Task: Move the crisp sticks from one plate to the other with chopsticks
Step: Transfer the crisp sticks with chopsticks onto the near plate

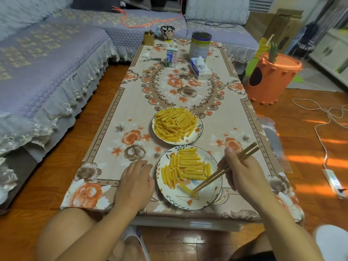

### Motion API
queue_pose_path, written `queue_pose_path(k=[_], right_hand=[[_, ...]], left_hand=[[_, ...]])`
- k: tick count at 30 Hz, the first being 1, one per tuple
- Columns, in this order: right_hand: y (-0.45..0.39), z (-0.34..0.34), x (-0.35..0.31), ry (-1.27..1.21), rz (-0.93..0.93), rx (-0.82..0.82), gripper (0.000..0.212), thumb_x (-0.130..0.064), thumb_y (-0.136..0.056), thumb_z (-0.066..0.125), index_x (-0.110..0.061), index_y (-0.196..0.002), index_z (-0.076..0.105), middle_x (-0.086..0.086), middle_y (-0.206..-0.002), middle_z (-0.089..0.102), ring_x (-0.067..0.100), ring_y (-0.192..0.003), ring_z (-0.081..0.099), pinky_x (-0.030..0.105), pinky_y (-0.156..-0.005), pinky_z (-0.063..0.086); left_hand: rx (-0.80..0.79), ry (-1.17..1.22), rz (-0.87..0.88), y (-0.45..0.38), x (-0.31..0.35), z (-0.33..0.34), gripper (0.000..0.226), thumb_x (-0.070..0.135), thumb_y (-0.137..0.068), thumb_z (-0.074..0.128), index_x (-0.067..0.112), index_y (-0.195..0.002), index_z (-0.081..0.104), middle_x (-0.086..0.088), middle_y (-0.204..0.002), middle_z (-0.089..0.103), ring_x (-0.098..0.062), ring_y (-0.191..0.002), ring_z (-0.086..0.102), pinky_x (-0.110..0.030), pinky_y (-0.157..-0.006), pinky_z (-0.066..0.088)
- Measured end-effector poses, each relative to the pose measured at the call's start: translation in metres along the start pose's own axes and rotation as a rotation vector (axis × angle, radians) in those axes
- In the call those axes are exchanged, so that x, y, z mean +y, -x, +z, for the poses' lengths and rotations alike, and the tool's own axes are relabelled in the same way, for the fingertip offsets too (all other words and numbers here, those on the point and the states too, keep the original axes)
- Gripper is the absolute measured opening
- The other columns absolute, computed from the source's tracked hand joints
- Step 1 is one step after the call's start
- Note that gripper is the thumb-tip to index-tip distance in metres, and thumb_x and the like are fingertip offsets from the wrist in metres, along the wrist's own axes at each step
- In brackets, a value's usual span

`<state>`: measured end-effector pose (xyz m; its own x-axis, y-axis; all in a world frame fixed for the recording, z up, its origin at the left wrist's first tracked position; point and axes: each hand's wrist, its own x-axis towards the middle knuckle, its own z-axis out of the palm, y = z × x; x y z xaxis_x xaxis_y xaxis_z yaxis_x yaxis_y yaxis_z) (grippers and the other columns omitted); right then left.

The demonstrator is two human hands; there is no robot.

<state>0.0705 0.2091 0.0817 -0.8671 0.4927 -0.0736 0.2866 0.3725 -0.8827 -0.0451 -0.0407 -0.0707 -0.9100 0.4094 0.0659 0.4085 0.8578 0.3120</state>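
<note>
My right hand (243,172) fingers clamp the chopsticks (224,170), tips pinching a crisp stick (187,189) on the near plate (169,201); left hand (136,182) rests relaxed on the counter (120,147). Light, brittle, ridged: I'd pinch mid-length, gently.

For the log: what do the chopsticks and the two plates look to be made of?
Chopsticks: probably bamboo or wood, going by the plain matte tan colour with no shine; the right hand holds them.
Near plate and far plate: likely glazed ceramic, white and glossy with painted leaves and a thin dark rim; melamine cannot be ruled out.
</note>
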Motion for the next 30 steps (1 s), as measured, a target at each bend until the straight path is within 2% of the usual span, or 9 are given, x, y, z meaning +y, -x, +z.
queue_pose_path(k=[3,7,10,12,16,21,23,26,30], right_hand=[[-0.001,-0.007,0.0,0.107,-0.111,0.007,0.055,-0.045,-0.105,0.04,-0.014,-0.073,0.072,-0.012,-0.053,0.059,0.003,-0.05,0.053,0.03,-0.058,0.037],[-0.002,-0.01,-0.002,0.197,-0.172,0.03,0.046,-0.036,-0.106,0.043,-0.018,-0.076,0.072,-0.03,-0.06,0.061,-0.005,-0.061,0.058,0.027,-0.06,0.035],[0.001,-0.016,-0.002,0.178,-0.216,0.092,0.041,-0.034,-0.105,0.048,-0.02,-0.074,0.071,-0.027,-0.058,0.061,-0.002,-0.058,0.059,0.019,-0.056,0.035],[0.003,-0.016,-0.002,0.152,-0.22,0.065,0.039,-0.031,-0.105,0.05,-0.019,-0.074,0.07,-0.026,-0.054,0.06,-0.002,-0.055,0.059,0.014,-0.053,0.034],[0.0,-0.005,0.001,0.107,-0.194,-0.026,0.04,-0.031,-0.106,0.048,-0.016,-0.077,0.071,-0.021,-0.052,0.058,0.001,-0.051,0.054,0.024,-0.056,0.033],[-0.044,0.006,-0.007,-0.195,-0.165,0.176,0.044,-0.031,-0.11,0.043,-0.005,-0.085,0.071,0.01,-0.055,0.056,0.02,-0.043,0.054,0.029,-0.042,0.043],[-0.072,0.014,-0.008,-0.266,-0.106,0.287,0.045,-0.033,-0.11,0.044,-0.002,-0.088,0.069,0.014,-0.059,0.057,0.021,-0.042,0.057,0.029,-0.04,0.046],[-0.11,0.026,-0.004,-0.323,0.032,0.429,0.052,-0.041,-0.107,0.048,0.003,-0.09,0.069,0.011,-0.06,0.061,0.022,-0.044,0.063,0.033,-0.047,0.053],[-0.139,0.044,-0.002,-0.309,0.081,0.439,0.054,-0.048,-0.104,0.048,-0.005,-0.079,0.068,0.001,-0.045,0.062,0.028,-0.053,0.07,0.05,-0.07,0.062]], left_hand=[[0.004,-0.01,0.002,0.0,0.0,0.0,0.046,0.028,-0.092,0.042,0.016,-0.129,0.065,-0.003,-0.138,0.058,-0.025,-0.132,0.049,-0.045,-0.107,0.046],[0.013,-0.012,0.009,0.001,0.0,0.0,0.046,0.029,-0.092,0.04,0.016,-0.128,0.066,-0.003,-0.136,0.059,-0.025,-0.13,0.051,-0.045,-0.105,0.048],[0.014,-0.015,0.01,0.001,0.001,0.0,0.046,0.028,-0.092,0.041,0.016,-0.128,0.066,-0.004,-0.137,0.059,-0.025,-0.131,0.051,-0.045,-0.105,0.048],[0.015,-0.014,0.006,0.0,0.001,0.0,0.045,0.028,-0.091,0.043,0.016,-0.128,0.067,-0.004,-0.136,0.059,-0.025,-0.13,0.051,-0.046,-0.104,0.048],[0.022,-0.008,0.003,0.0,0.002,0.0,0.045,0.027,-0.091,0.042,0.015,-0.126,0.067,-0.004,-0.134,0.061,-0.026,-0.128,0.053,-0.047,-0.103,0.05],[0.021,-0.021,0.019,0.001,0.0,0.0,0.051,0.033,-0.092,0.032,0.017,-0.126,0.067,-0.003,-0.133,0.061,-0.026,-0.127,0.054,-0.046,-0.102,0.051],[0.021,-0.019,0.02,0.001,0.0,0.0,0.052,0.033,-0.092,0.031,0.017,-0.126,0.067,-0.003,-0.133,0.06,-0.025,-0.127,0.053,-0.046,-0.102,0.051],[0.025,-0.023,0.017,0.0,0.001,-0.001,0.05,0.032,-0.091,0.033,0.017,-0.124,0.068,-0.002,-0.131,0.061,-0.024,-0.125,0.054,-0.045,-0.102,0.052],[0.024,-0.028,0.018,-0.001,0.002,-0.002,0.049,0.031,-0.09,0.035,0.017,-0.121,0.069,-0.003,-0.128,0.063,-0.025,-0.122,0.056,-0.044,-0.1,0.053]])
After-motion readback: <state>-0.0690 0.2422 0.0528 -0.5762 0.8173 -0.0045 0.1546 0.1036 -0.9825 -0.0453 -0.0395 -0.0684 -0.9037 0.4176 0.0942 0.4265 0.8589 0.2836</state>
